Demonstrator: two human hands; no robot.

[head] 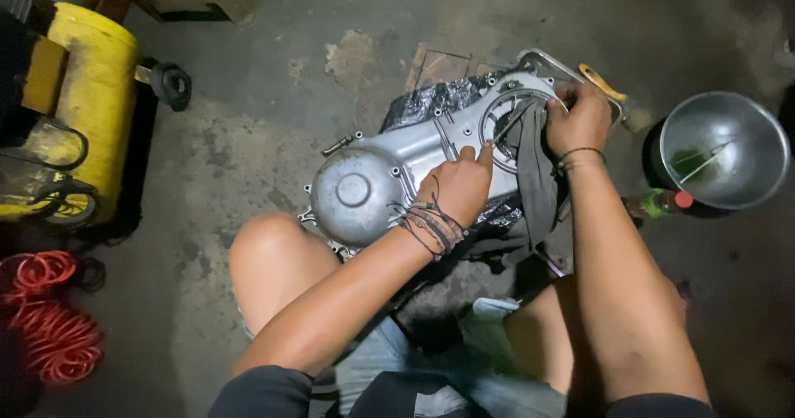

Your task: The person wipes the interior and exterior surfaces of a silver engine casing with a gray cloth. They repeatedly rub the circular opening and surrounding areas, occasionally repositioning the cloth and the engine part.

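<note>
Grey concrete floor (248, 136) fills most of the frame, stained and bare around the person squatting over the work. Upper left stands a yellow machine (91, 95), with red coiled hose (50, 319) in the lower left. At the centre lies the silver engine side cover (389, 170), resting on black plastic sheeting (431, 99) on the floor, its round bulge toward the person's knee. It looks mostly clean on the bulged end, so my guess is the wiping is well along there and the ring-shaped opening (517, 116) at the upper right end is what remains. A dark rag (534, 178) hangs down from that opening. At the right edge sits a metal funnel (725, 149), with a small green bottle with a red cap (662, 201) beside it. The left hand (455, 188) lies flat on the cover, forefinger stretched toward the ring. The right hand (578, 118) is curled, gripping the rag at the ring's rim.
</note>
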